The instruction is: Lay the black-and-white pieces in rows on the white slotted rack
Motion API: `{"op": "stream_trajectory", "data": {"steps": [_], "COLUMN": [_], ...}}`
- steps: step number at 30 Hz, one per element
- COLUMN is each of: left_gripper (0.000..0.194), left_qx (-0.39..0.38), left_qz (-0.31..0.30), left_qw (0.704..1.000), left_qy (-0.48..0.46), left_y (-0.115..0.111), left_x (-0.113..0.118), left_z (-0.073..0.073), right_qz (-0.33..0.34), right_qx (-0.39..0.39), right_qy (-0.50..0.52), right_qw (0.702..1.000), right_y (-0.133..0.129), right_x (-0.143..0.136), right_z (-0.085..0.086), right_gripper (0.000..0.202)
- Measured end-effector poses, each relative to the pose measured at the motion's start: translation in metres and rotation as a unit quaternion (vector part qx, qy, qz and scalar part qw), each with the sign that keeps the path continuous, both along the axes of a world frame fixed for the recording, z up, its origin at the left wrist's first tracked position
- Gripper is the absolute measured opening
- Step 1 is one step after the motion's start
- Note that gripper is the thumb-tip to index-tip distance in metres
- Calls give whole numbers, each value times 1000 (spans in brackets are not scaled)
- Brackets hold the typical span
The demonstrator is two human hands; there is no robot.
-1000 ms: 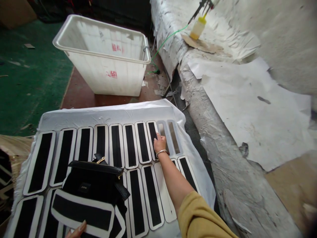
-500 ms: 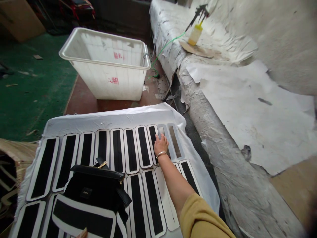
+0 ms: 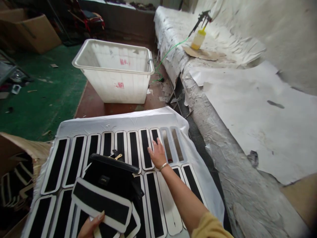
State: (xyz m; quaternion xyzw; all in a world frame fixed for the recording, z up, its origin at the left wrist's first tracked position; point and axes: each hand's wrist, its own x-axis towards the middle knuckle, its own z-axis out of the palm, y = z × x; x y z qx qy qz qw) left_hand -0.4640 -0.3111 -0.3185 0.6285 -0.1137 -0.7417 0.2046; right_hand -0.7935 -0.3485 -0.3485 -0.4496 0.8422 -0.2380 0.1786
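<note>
My left hand (image 3: 92, 226) grips a curved black panel with a white border (image 3: 102, 205), thumb on its lower edge. More white-edged pieces show beneath it. Behind the panel is a black bag (image 3: 111, 173) with a gold zip pull and a small label; whether the hand holds it too I cannot tell. My right hand (image 3: 158, 155), a bangle on its wrist, reaches over the back row with fingers spread. It is just above a white-edged black strip (image 3: 145, 148), and I cannot tell if it touches. Two grey frames (image 3: 177, 145) lie to its right.
The strips lie in rows on a white cloth (image 3: 133, 117). Beyond stands a large white plastic tub (image 3: 123, 86). A spray gun with a yellow cup (image 3: 198, 38) is on the covered bench at right. A cardboard box (image 3: 37, 158) holding more pieces sits at left.
My right hand has drawn back slightly from the grey frames, its fingers now more spread. My left hand, with the panel, shows more in view. The view has shifted a little.
</note>
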Motion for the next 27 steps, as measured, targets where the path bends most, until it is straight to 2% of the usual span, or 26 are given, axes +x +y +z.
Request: {"op": "stream_trajectory", "data": {"steps": [2,5,7,9,11,13,15,16,18,20,21,24,27], "left_gripper": [42,42,42,41,38,35,32,30,29,31,34,46,47], "left_qx": [-15,-28,-32,-31,-34,-42,-53,-60,-79,-106,-123,-157,-156], "left_qz": [9,3,-14,-38,-60,-73,-78,-80,-86,-100,-108,-125,-135], "left_qw": [998,985,978,975,973,971,970,969,966,958,952,941,947], "left_qy": [65,172,205,215,221,223,224,224,229,248,258,274,248], "left_y": [-3,-7,-7,-7,-6,-5,-2,-1,2,4,5,6,7], "left_x": [-19,-42,-53,-61,-70,-80,-91,-96,-106,-113,-116,-121,-123], "left_z": [11,20,24,27,29,31,33,34,36,40,42,45,43], "right_qz": [23,91,153,221,249,209,162,162,226,299,315,302,273], "right_qx": [-51,-35,-12,7,16,-7,-57,-74,-68,-25,0,48,48], "right_qy": [-153,-400,-445,-404,-322,-210,-112,-90,-95,-104,-97,-77,-79], "right_qw": [987,911,882,888,913,955,979,980,967,948,944,949,958], "right_y": [15,35,42,43,42,43,49,54,66,79,84,90,89], "right_x": [5,8,3,-4,-11,-11,-4,3,18,35,42,57,60], "right_z": [27,60,76,90,100,109,117,121,125,123,120,106,98], "right_gripper": [48,48,45,39,38,43,49,52,63,84,92,101,98]}}
